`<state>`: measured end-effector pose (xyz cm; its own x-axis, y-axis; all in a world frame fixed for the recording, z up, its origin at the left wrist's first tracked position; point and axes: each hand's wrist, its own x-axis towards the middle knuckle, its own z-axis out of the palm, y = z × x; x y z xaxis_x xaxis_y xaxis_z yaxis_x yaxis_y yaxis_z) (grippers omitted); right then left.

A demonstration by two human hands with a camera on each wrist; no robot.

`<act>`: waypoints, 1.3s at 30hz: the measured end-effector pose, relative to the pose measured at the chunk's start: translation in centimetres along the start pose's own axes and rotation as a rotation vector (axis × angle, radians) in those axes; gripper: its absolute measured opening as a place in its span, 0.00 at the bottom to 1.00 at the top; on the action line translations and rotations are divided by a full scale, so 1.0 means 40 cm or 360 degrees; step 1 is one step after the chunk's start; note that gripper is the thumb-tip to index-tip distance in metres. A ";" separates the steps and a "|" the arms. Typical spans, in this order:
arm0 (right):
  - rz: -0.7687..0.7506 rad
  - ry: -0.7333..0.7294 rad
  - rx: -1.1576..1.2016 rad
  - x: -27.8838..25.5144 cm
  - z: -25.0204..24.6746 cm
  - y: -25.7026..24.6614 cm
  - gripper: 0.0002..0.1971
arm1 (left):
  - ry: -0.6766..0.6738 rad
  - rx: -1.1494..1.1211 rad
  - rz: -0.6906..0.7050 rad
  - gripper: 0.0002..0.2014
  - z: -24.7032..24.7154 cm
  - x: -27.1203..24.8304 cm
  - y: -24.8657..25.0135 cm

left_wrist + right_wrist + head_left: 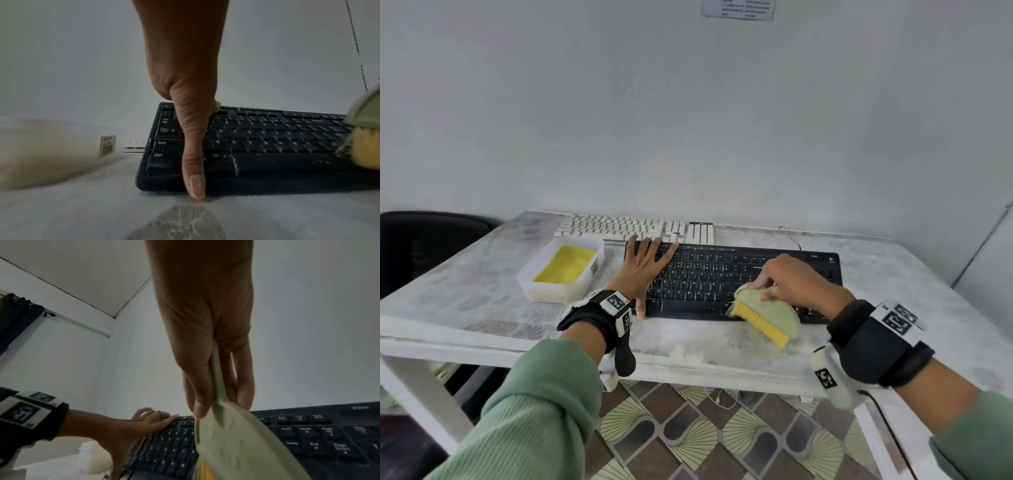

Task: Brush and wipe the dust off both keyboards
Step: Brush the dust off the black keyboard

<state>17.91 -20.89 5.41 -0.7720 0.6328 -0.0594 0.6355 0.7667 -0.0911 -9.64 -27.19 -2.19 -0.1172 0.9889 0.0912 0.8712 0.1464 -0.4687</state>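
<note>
Right hand (794, 279) nearest you, fingers pinching brush (768, 317) at black keyboard (732, 281) front edge, 5 o'clock. Left hand (645, 265) flat, fingers spread, bracing it. White keyboard (633, 228) at 12. Flick too hard, dust lands on table (893, 274).

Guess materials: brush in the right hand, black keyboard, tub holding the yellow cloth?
Brush: pale green matte body, likely moulded plastic; stiff yellow bristles look synthetic.
Black keyboard: matte black plastic with printed white legends, pale specks on the keys in the left wrist view.
Tub: translucent milky plastic, probably; barcode sticker on its side.
Yellow cloth: napped fabric, maybe microfibre.
</note>
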 end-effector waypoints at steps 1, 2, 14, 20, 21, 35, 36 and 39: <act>-0.0004 0.0041 -0.0005 0.001 0.004 -0.005 0.18 | -0.0005 -0.0009 0.0001 0.83 0.002 -0.001 -0.001; -0.0008 0.0055 -0.0025 0.001 0.012 -0.009 0.18 | 0.0009 -0.0013 0.0000 0.84 0.006 0.002 -0.002; 0.0248 0.0765 0.0929 0.041 -0.013 0.026 0.23 | -0.0019 -0.0038 0.0016 0.82 0.010 0.012 -0.004; 0.0321 0.0686 0.0810 0.069 0.028 -0.008 0.22 | -0.0001 -0.0014 0.0024 0.83 0.014 0.014 -0.010; 0.0325 0.0624 0.0828 0.068 0.035 -0.010 0.22 | -0.0005 -0.0011 0.0028 0.82 0.014 0.014 -0.010; 0.0408 0.0707 0.0752 0.058 0.061 -0.047 0.15 | -0.0010 -0.0027 0.0037 0.82 0.005 0.008 -0.012; 0.0396 0.0626 0.0721 0.055 0.064 -0.050 0.14 | -0.0019 -0.0030 0.0038 0.81 0.004 0.007 -0.012; 0.0374 0.0517 0.0720 0.050 0.052 -0.046 0.15 | -0.0024 -0.0038 0.0045 0.81 0.000 0.007 -0.010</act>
<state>15.16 -21.27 3.37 -0.5232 0.8349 0.1712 0.6652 0.5256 -0.5303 -10.01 -26.95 -1.98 -0.0993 0.9929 0.0649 0.8855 0.1179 -0.4495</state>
